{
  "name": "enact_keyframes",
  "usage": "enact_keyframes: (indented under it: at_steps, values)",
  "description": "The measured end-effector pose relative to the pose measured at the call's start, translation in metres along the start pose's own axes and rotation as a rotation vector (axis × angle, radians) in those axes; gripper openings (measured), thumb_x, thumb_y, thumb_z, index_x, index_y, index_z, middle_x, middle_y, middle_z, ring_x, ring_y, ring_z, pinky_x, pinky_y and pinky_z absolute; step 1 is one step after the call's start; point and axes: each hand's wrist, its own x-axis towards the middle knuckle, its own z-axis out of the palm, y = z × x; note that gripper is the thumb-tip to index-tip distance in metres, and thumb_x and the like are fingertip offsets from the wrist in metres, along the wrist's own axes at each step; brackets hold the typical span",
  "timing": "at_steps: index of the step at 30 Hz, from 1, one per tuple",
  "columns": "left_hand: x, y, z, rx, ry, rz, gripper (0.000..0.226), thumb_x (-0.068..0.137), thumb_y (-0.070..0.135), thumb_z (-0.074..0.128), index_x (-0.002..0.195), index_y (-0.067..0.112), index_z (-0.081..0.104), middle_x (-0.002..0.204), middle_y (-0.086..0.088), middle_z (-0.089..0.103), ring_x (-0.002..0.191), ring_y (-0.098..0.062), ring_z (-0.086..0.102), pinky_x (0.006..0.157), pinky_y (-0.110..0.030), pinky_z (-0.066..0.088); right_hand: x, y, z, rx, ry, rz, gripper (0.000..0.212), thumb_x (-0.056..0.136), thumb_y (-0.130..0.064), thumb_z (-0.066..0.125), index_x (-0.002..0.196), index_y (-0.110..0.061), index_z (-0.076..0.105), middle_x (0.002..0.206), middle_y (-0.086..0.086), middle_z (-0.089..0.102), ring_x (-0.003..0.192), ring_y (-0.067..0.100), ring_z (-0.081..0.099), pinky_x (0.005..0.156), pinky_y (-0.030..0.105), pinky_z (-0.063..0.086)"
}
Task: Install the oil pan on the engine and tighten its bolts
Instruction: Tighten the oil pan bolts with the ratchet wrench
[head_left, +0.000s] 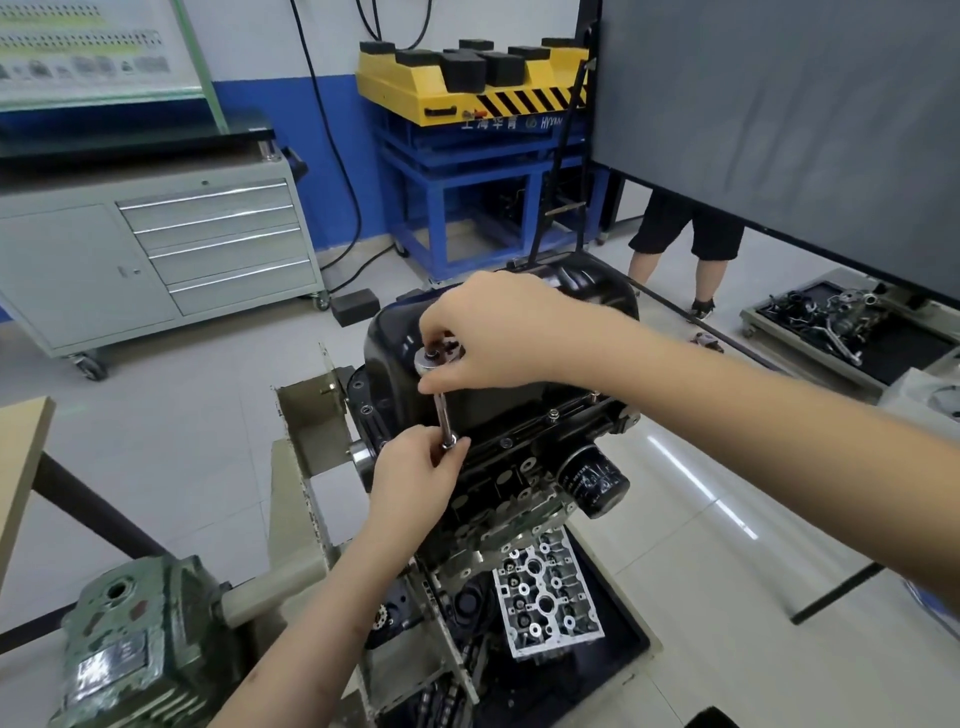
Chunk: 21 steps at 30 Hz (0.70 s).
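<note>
I see the glossy black oil pan (498, 332) sitting on top of the dark inverted engine block (524, 467), which is mounted on the beige stand (306, 415). My right hand (498, 332) pinches the chrome ratchet head (434, 361) at the pan's near-left edge. My left hand (415, 478) grips the end of the ratchet's chrome handle (445, 423) below.

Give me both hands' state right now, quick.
Left hand: fingers pinch the lower end of the ratchet wrench.
Right hand: fingers curled round the ratchet wrench head, over the oil pan.
</note>
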Motion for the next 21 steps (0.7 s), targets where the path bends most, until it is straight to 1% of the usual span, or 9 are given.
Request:
enact_keyframes:
  at_steps: [2, 5, 8, 10, 13, 14, 16, 19, 21]
  values:
    - [0.003, 0.000, -0.002, 0.049, -0.036, 0.049, 0.025, 0.089, 0.026, 0.054, 0.079, 0.006, 0.064, 0.073, -0.009, 0.058, 0.070, -0.022, 0.054, 0.060, -0.029, 0.036, -0.001, 0.005, -0.011, 0.083, -0.140, -0.049, 0.033, 0.082, -0.038, 0.062, 0.110, -0.021, 0.062, 0.089, -0.011, 0.061, 0.081, 0.010, 0.053, 0.066, 0.024, 0.043]
    - [0.004, 0.000, -0.004, 0.081, -0.071, 0.102, 0.019, 0.089, 0.024, 0.054, 0.085, 0.009, 0.065, 0.077, -0.007, 0.058, 0.072, -0.020, 0.053, 0.062, -0.025, 0.035, -0.001, 0.007, -0.021, 0.173, -0.262, -0.099, 0.044, 0.079, -0.025, 0.068, 0.122, -0.029, 0.058, 0.089, -0.020, 0.056, 0.084, 0.005, 0.052, 0.072, 0.018, 0.040]
    - [0.000, -0.002, -0.004, 0.022, -0.041, 0.067, 0.022, 0.087, 0.024, 0.058, 0.077, 0.005, 0.064, 0.068, -0.006, 0.055, 0.066, -0.019, 0.051, 0.058, -0.024, 0.034, 0.002, 0.005, -0.019, 0.142, -0.230, -0.132, 0.043, 0.076, -0.029, 0.070, 0.118, -0.027, 0.060, 0.073, -0.025, 0.043, 0.071, 0.001, 0.045, 0.063, 0.018, 0.034]
    - [-0.003, -0.003, -0.002, -0.025, -0.014, 0.016, 0.029, 0.085, 0.026, 0.061, 0.067, 0.004, 0.060, 0.058, -0.002, 0.050, 0.057, -0.015, 0.047, 0.053, -0.022, 0.030, 0.003, 0.005, -0.016, 0.107, -0.178, -0.103, 0.037, 0.076, -0.039, 0.069, 0.107, -0.018, 0.063, 0.070, -0.018, 0.049, 0.067, 0.002, 0.050, 0.057, 0.018, 0.037]
    - [-0.003, -0.001, 0.002, -0.067, 0.016, -0.046, 0.032, 0.085, 0.029, 0.060, 0.064, 0.004, 0.058, 0.053, 0.001, 0.048, 0.052, -0.011, 0.043, 0.050, -0.021, 0.028, 0.003, 0.003, -0.005, 0.027, -0.076, 0.025, 0.047, 0.079, -0.053, 0.060, 0.088, -0.007, 0.062, 0.064, -0.003, 0.058, 0.063, 0.015, 0.055, 0.052, 0.026, 0.039]
    - [-0.003, -0.001, 0.003, -0.063, 0.018, -0.049, 0.033, 0.086, 0.028, 0.059, 0.065, 0.003, 0.058, 0.053, 0.000, 0.047, 0.051, -0.012, 0.042, 0.049, -0.020, 0.028, 0.002, 0.002, -0.002, 0.004, -0.042, 0.069, 0.048, 0.079, -0.055, 0.058, 0.083, -0.008, 0.058, 0.062, -0.004, 0.052, 0.061, 0.016, 0.051, 0.049, 0.028, 0.037]
    - [-0.001, -0.001, 0.003, -0.040, 0.006, -0.029, 0.034, 0.088, 0.026, 0.057, 0.065, 0.000, 0.056, 0.053, -0.002, 0.046, 0.052, -0.014, 0.042, 0.050, -0.021, 0.029, -0.001, -0.001, 0.003, -0.026, 0.004, 0.084, 0.041, 0.081, -0.055, 0.056, 0.081, -0.014, 0.052, 0.065, -0.005, 0.045, 0.066, 0.018, 0.045, 0.054, 0.028, 0.034]
    - [0.002, -0.003, 0.001, 0.017, -0.027, 0.031, 0.026, 0.088, 0.023, 0.056, 0.074, 0.002, 0.062, 0.063, -0.008, 0.055, 0.061, -0.020, 0.051, 0.057, -0.030, 0.037, -0.003, 0.003, -0.004, 0.014, -0.068, -0.003, 0.031, 0.083, -0.043, 0.058, 0.097, -0.015, 0.059, 0.086, -0.005, 0.059, 0.081, 0.017, 0.052, 0.065, 0.029, 0.041]
    - [0.003, -0.004, 0.000, 0.038, -0.043, 0.068, 0.019, 0.088, 0.023, 0.056, 0.083, 0.006, 0.065, 0.073, -0.007, 0.060, 0.068, -0.020, 0.054, 0.063, -0.030, 0.041, -0.003, 0.005, -0.013, 0.095, -0.176, -0.058, 0.035, 0.083, -0.032, 0.062, 0.116, -0.022, 0.059, 0.090, -0.015, 0.053, 0.084, 0.007, 0.047, 0.073, 0.023, 0.039]
